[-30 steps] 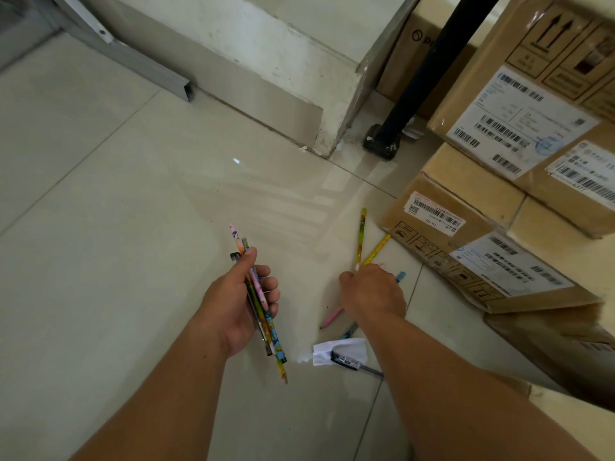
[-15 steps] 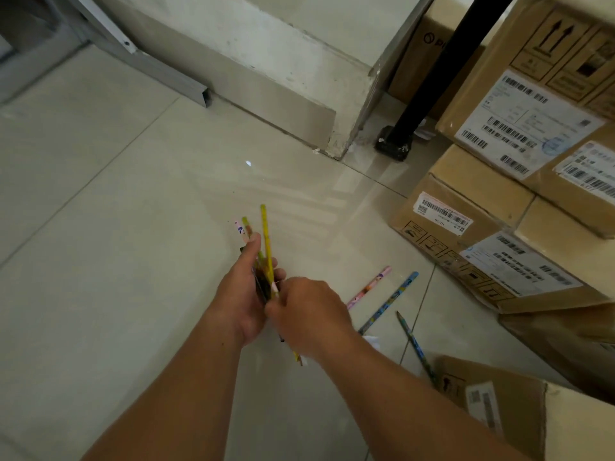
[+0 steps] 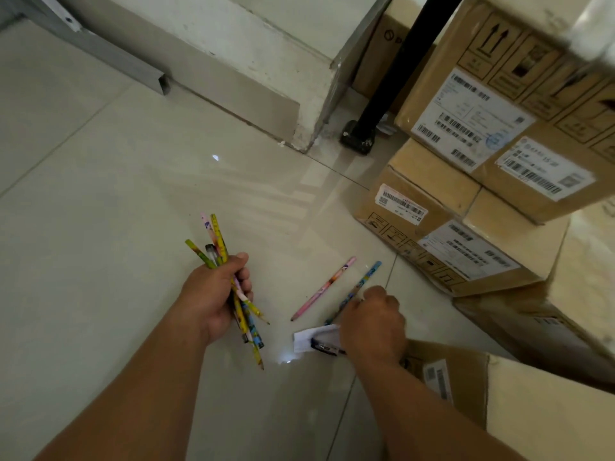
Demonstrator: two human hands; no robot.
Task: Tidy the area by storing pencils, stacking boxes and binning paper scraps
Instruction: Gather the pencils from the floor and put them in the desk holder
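Note:
My left hand (image 3: 213, 297) is closed around a bundle of several patterned pencils (image 3: 218, 241) held above the tiled floor. A pink pencil (image 3: 324, 287) lies loose on the floor to the right of it. My right hand (image 3: 372, 324) is down at the floor with its fingers pinched around the lower part of a blue pencil (image 3: 366, 277), whose far end still rests on the tile. Just under that hand lie a white paper scrap (image 3: 306, 339) and a dark pen (image 3: 324, 347) on top of it. Cardboard boxes (image 3: 442, 227) stand to the right.
Larger labelled boxes (image 3: 499, 104) are stacked at the back right, and another box (image 3: 466, 377) sits by my right forearm. A black post (image 3: 382, 104) stands beside a wall corner (image 3: 309, 128). A grey metal channel (image 3: 109, 58) runs along the wall at the far left.
My right hand left the bundle after adding the yellow pencil to it, moved right and down to the floor, and closed on the blue pencil.

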